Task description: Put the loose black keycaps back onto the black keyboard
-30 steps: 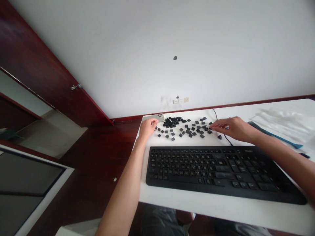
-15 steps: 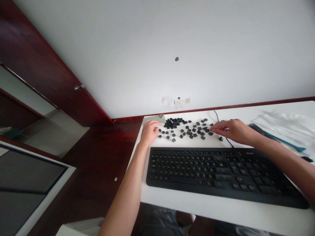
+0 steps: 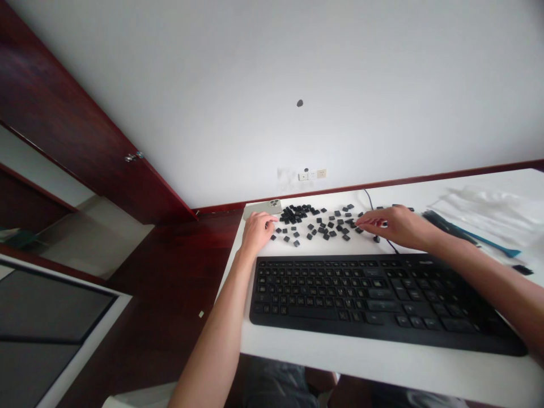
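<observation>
Loose black keycaps (image 3: pixel 326 231) lie scattered on the white table, with a denser pile (image 3: pixel 294 213) at their back left. My left hand (image 3: pixel 256 229) rests at the left edge of the spread, index finger and thumb apart. A dark spot shows between them; I cannot tell whether it is a keycap being touched. My right hand (image 3: pixel 393 222) reaches in from the right with fingers stretched out, their tips at the keycaps on the right side. Nothing is plainly held in it. In front of both hands lies a black keyboard (image 3: pixel 314 312) with keys fitted, partly under my right forearm.
A phone (image 3: pixel 261 209) lies behind my left hand. To the right are a blue tool (image 3: pixel 488 241), a dark brush-like thing (image 3: pixel 444 222) and crumpled clear plastic (image 3: pixel 488 204). A cable (image 3: pixel 368 198) runs toward the wall. The table's left edge (image 3: pixel 227 266) drops to the floor.
The view has shifted slightly. Both hands stay among the same keycaps, with my right fingertips moved only a little. No keycap is visibly lifted or set down.
</observation>
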The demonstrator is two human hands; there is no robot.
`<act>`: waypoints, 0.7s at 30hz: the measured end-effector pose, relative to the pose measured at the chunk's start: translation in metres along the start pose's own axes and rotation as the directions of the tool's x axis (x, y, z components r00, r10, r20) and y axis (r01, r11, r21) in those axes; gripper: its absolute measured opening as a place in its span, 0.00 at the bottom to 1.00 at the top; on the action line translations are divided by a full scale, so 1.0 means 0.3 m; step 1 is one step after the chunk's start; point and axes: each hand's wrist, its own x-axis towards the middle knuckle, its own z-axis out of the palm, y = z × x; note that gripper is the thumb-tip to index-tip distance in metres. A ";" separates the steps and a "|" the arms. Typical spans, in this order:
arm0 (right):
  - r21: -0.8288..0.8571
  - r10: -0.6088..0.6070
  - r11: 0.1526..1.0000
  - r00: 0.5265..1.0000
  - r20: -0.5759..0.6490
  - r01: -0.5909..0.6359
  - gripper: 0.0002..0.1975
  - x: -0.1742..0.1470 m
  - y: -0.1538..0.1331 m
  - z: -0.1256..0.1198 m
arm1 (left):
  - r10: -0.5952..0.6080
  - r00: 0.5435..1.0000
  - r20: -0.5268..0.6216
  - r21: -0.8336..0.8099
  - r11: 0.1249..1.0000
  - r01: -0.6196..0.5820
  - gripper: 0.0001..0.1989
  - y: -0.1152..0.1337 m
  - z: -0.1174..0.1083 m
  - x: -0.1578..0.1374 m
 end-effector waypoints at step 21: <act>-0.002 -0.066 0.998 0.998 0.024 0.066 0.14 -0.001 -0.036 0.003 | -0.002 0.997 0.078 0.176 0.984 -0.011 0.12 0.079 -0.047 -0.032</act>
